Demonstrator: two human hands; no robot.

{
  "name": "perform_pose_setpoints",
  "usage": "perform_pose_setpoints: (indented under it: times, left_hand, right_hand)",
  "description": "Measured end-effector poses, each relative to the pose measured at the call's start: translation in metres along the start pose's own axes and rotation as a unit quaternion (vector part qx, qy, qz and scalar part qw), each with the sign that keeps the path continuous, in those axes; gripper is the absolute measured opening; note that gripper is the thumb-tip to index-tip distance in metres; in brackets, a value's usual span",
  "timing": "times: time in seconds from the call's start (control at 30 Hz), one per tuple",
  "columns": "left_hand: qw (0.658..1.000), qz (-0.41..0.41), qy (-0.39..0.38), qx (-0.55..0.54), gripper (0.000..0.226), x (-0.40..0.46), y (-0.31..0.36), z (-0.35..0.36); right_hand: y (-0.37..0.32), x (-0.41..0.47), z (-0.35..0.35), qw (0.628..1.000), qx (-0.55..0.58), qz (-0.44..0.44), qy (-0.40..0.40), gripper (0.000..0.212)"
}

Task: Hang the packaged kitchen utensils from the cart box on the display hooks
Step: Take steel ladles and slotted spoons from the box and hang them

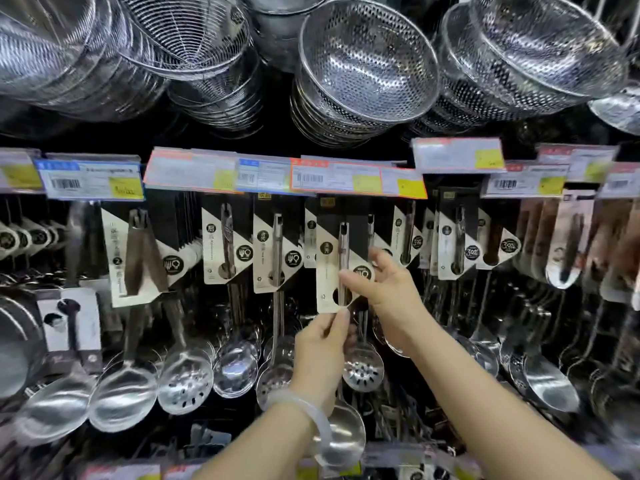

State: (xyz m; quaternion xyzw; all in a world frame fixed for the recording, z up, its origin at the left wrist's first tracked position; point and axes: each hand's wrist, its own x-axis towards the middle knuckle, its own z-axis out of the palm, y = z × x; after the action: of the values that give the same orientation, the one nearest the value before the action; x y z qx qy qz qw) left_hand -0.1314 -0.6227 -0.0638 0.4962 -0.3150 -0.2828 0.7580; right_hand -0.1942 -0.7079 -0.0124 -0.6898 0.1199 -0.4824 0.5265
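hanging: packaged ladle (337, 268) is going onto a hook in the middle row of the display rack, under the price tags (356, 180); card top sits right below the tag strip, can't tell if the hole is over the hook yet.
left hand (320, 344): pinches the card's bottom edge betw. thumb & fingers; pale bangle (301, 410) on the wrist.
right hand (388, 289): fingers (349, 277) pinch the handle thru the card's cutout, near the card's lower right.
ladle bowl: hangs low by the left wrist, w/ other spoons close around.
how to do it well: steer w/ the right, keep the card flat & square to the rack, push back till it seats behind its neighbours, then let go; don't snag adj. cards.
above: steel strainers (367, 64) on the top row, not involved.
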Motion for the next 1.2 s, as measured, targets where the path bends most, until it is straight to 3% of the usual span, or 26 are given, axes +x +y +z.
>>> perform_pose_setpoints:
  times: [0.3,0.47,0.53,0.6,0.7,0.83,0.97,1.1,1.2]
  left_hand:
    - [1.0,-0.008,0.002,0.022,0.014,0.011,0.013,-0.004]
    - [0.999,-0.017,0.002,0.037,0.013,0.019,0.0,-0.007]
    - [0.998,-0.017,0.002,0.065,0.013,0.026,-0.008,-0.01]
    - [0.993,-0.028,0.0,0.116,0.022,0.034,-0.02,-0.015]
    - [0.985,-0.061,-0.006,0.164,0.037,0.047,-0.041,-0.022]
    - [0.977,-0.056,0.064,0.196,0.034,0.07,-0.056,-0.015]
    - [0.96,-0.034,0.149,0.234,0.03,0.096,-0.068,-0.006]
    - [0.968,-0.016,0.167,0.185,0.031,0.119,-0.08,-0.008]
    - [0.954,0.025,0.174,0.241,0.028,0.128,-0.084,-0.009]
  right_hand:
    - [0.006,0.019,0.008,1.0,0.008,-0.006,-0.012,0.03]
    - [0.017,0.028,0.01,0.999,0.033,0.037,0.012,0.039]
    - [0.019,0.035,0.013,0.998,0.027,0.048,0.026,0.033]
    - [0.019,0.043,0.017,0.998,0.008,0.055,0.04,0.026]
    - [0.022,0.06,0.023,0.992,-0.079,0.071,0.062,0.042]
    - [0.033,0.078,0.03,0.988,-0.102,0.076,0.084,0.059]
    - [0.042,0.091,0.035,0.988,-0.115,0.055,0.084,0.06]
    - [0.051,0.102,0.04,0.988,-0.115,0.045,0.087,0.058]
    - [0.056,0.108,0.04,0.985,-0.136,0.028,0.103,0.054]
